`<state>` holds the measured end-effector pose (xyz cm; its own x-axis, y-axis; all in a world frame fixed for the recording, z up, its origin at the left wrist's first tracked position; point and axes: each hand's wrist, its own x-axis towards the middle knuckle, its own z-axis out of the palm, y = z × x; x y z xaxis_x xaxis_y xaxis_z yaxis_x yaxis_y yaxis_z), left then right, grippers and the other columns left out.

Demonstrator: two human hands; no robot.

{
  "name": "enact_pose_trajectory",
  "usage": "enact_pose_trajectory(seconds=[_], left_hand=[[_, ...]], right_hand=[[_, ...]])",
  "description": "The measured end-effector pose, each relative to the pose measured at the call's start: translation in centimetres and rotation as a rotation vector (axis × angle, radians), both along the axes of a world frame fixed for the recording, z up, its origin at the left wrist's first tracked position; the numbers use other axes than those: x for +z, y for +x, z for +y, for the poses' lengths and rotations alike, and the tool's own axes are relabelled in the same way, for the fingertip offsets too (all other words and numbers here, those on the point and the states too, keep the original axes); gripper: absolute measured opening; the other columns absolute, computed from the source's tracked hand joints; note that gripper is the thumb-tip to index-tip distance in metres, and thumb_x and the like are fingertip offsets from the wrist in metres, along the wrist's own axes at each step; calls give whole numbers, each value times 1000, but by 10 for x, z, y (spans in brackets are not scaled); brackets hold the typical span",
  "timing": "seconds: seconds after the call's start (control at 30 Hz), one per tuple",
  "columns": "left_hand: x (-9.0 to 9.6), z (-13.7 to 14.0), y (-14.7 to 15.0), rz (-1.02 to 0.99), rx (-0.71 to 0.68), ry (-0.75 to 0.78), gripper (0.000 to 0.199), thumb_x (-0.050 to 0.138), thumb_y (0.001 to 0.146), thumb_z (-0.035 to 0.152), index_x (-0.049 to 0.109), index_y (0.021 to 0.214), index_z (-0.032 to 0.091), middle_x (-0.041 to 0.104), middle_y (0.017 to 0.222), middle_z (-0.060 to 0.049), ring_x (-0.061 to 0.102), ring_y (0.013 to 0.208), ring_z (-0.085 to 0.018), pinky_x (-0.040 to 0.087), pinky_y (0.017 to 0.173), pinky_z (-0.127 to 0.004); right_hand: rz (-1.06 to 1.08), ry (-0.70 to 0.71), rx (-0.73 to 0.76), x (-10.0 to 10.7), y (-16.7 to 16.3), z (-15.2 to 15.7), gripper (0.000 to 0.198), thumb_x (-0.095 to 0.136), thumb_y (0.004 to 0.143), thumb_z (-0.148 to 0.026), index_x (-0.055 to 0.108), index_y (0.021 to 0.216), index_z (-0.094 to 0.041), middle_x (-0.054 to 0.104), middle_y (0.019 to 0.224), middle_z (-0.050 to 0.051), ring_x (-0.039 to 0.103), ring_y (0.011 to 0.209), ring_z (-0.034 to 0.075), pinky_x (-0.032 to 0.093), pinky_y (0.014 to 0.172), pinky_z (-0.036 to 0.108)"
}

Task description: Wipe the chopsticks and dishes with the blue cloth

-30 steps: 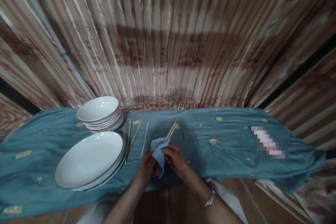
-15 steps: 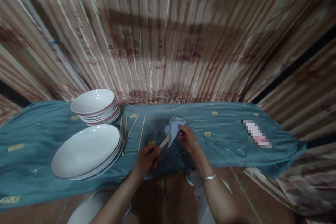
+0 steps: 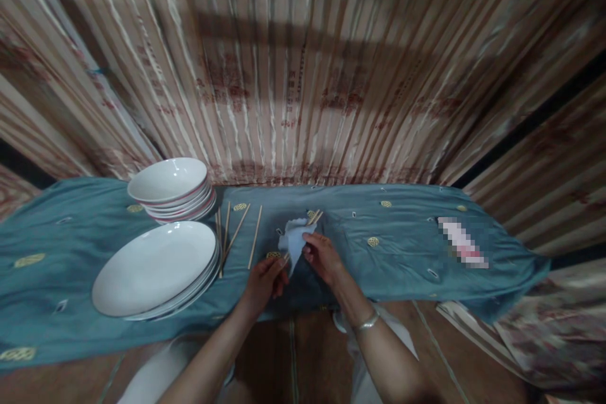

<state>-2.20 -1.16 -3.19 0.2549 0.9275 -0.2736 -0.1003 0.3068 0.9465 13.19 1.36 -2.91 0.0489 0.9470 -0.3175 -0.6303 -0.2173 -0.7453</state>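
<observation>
Before a pleated beige curtain with red print [image 3: 265,88] stretches a surface draped in teal patterned fabric [image 3: 407,271]. To my left stand stacked glossy white plates [image 3: 156,271] and, behind them, white red-banded bowls [image 3: 170,186]. My right hand [image 3: 322,255], thumb and fingers nearly together, grips a small light-blue cloth [image 3: 294,240] covering the middle of slim pale wooden chopsticks [image 3: 314,218]; my left hand [image 3: 264,278] pinches their near ends. Loose wooden chopsticks [image 3: 255,237] lie beside the plates.
</observation>
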Motion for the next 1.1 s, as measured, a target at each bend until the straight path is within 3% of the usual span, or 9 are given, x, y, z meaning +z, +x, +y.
enact_pose_trajectory(seconds=[0.2,0.43,0.67,0.97,1.1], left_hand=[[-7,5,-4,-6,55,1,41,66,62,55,51,55,17,45,37,5,33,28,-5,19,32,-19],[1,2,-2,-23,46,-36,34,67,60,48,55,60,17,56,47,3,43,33,-6,28,34,-19],[3,0,-2,-16,9,-16,39,68,60,53,55,60,16,55,47,3,43,34,-6,28,34,-19],[4,-4,0,-24,-19,-59,40,69,60,52,59,69,15,54,49,4,43,33,-6,25,32,-19],[2,-5,0,-33,7,-50,40,68,62,53,58,70,15,54,48,4,43,33,-6,26,33,-19]], right_hand=[[-27,-16,151,-7,-29,-13,24,82,48,-28,66,60,-16,50,43,-8,38,40,3,25,39,16],[-48,-24,89,-3,-21,-8,21,81,47,-27,66,58,-17,51,44,-8,38,40,2,27,39,15],[-36,-8,65,-2,-13,-7,22,81,48,-25,65,60,-16,53,48,-8,39,41,2,26,38,16],[4,20,-212,5,40,16,30,83,47,-21,56,60,-18,49,49,-9,40,42,3,25,35,14],[16,40,-237,4,48,17,32,83,48,-24,55,62,-18,50,51,-9,41,44,3,26,36,14]])
